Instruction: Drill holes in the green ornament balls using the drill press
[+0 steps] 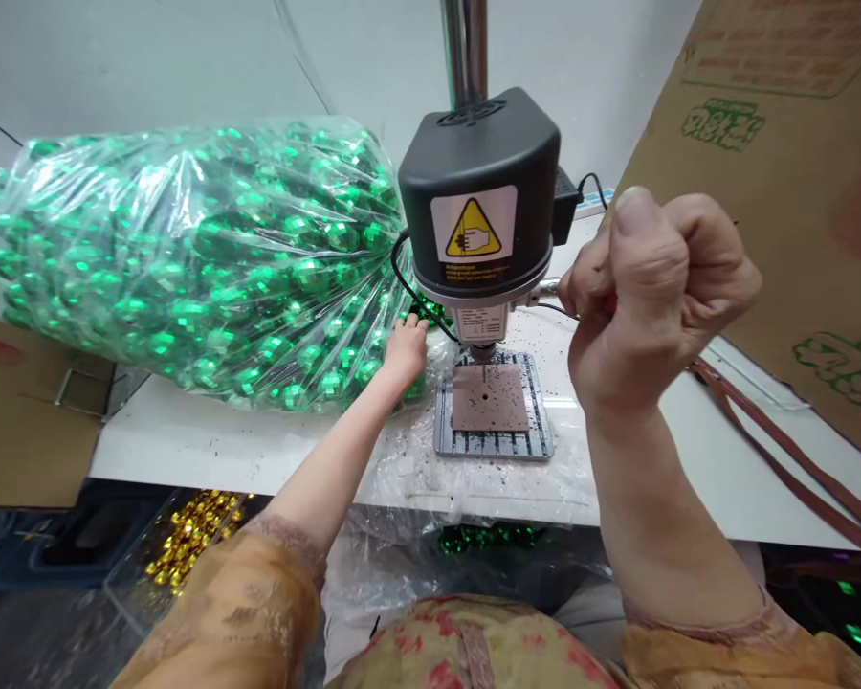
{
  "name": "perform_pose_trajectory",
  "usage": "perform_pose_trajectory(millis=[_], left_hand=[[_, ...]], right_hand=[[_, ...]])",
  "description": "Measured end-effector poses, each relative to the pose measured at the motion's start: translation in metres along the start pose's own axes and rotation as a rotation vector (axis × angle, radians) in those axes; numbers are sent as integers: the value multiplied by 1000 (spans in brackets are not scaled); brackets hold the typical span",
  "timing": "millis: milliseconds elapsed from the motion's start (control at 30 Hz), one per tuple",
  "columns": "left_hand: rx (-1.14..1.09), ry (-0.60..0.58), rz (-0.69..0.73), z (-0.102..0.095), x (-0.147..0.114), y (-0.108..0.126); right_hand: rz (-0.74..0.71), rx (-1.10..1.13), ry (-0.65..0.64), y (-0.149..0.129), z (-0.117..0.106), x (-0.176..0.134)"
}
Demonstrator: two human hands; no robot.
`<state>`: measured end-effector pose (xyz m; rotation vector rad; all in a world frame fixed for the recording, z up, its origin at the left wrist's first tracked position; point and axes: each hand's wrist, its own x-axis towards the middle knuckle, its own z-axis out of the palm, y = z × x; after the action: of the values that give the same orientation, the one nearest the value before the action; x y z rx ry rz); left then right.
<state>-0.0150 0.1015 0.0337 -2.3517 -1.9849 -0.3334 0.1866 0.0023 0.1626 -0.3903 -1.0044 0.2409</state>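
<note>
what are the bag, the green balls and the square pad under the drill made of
Bag: thin clear plastic film, glossy, creased. Green balls: probably plastic with metallic coating, given mirror-like facets. Square pad: flat, matte brown, perhaps wood or fibreboard; unclear.

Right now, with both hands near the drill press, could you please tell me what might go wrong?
The left hand, at the clear bag of green faceted beads, could snag the black cable looping beside it. The brown board under the drill press shows no visible clamp, so it might shift or spin against the bit.
</note>
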Motion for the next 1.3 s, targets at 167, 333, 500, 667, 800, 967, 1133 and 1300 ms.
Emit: perform_pose_trajectory(millis=[167, 333, 500, 667, 800, 967, 1133, 1300], left_hand=[[-9, -19, -57, 5, 9, 1], [-641, 214, -56, -2, -30, -2], [-1259, 135, -171, 1, -78, 7], [-1323, 58, -142, 13, -95, 23], [-1297, 34, -45, 19, -96, 35], [-1179, 35, 16, 20, -97, 42], [-997, 104, 74, 16, -99, 46], [-837, 165, 144, 22, -102, 56]], right_hand=[[-5, -19, -5, 0, 0, 0], [25, -54, 8, -4, 1, -2], [45, -98, 8, -7, 3, -2], [24, -24, 28, -6, 3, -2], [45, -74, 0, -7, 1, -3], [60, -180, -16, -2, -2, -6], [49, -203, -50, 6, -4, -8], [76, -202, -35, 5, -4, -8]])
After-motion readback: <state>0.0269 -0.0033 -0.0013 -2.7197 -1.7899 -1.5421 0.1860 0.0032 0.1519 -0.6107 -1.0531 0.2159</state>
